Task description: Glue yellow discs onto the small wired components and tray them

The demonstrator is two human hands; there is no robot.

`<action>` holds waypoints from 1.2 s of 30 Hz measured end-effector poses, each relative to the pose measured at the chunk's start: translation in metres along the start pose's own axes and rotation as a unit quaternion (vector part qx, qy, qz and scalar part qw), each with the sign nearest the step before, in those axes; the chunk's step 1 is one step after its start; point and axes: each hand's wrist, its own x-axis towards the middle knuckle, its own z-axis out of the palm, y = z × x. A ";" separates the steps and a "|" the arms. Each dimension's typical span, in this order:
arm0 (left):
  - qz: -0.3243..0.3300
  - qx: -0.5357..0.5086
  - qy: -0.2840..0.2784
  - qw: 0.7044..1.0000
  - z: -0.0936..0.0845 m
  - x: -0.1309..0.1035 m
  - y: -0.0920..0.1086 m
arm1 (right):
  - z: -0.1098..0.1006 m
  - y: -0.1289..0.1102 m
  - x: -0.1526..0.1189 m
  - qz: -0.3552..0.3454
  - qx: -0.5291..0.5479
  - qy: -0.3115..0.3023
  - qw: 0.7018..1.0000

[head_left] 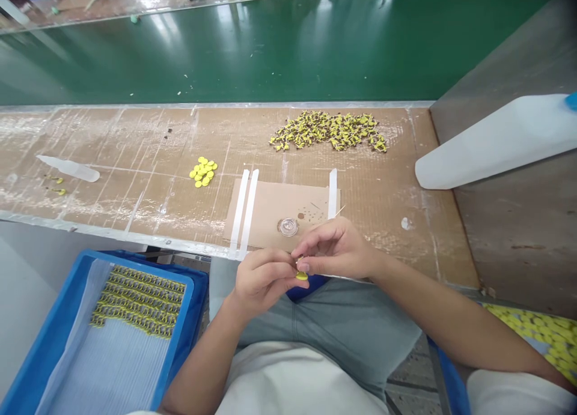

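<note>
Holding a small yellow disc (302,276) in the left grip (265,277), right by the bench's (406,193) front edge. Pinching a tiny piece (300,261) above it with the right grip (336,250), too hidden to name. Looks light, stiff, maybe slippery. Best held softly by the rim.

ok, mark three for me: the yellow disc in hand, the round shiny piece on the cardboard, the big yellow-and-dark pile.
Yellow disc (302,276): head view, on its exposed yellow surface.
Round shiny piece (288,226): head view, middle of its top.
Yellow-and-dark pile (338,133): head view, near its middle.
</note>
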 end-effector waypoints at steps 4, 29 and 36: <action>0.007 0.003 -0.009 1.000 -0.001 0.000 -0.001 | 0.000 0.001 0.000 -0.010 -0.001 -0.007 1.000; -0.030 0.057 0.007 0.998 0.000 -0.016 -0.006 | 0.001 0.001 0.000 -0.012 -0.018 -0.024 0.999; -0.007 0.026 0.027 0.999 0.001 -0.013 -0.005 | 0.001 0.002 0.000 -0.005 -0.009 -0.025 1.000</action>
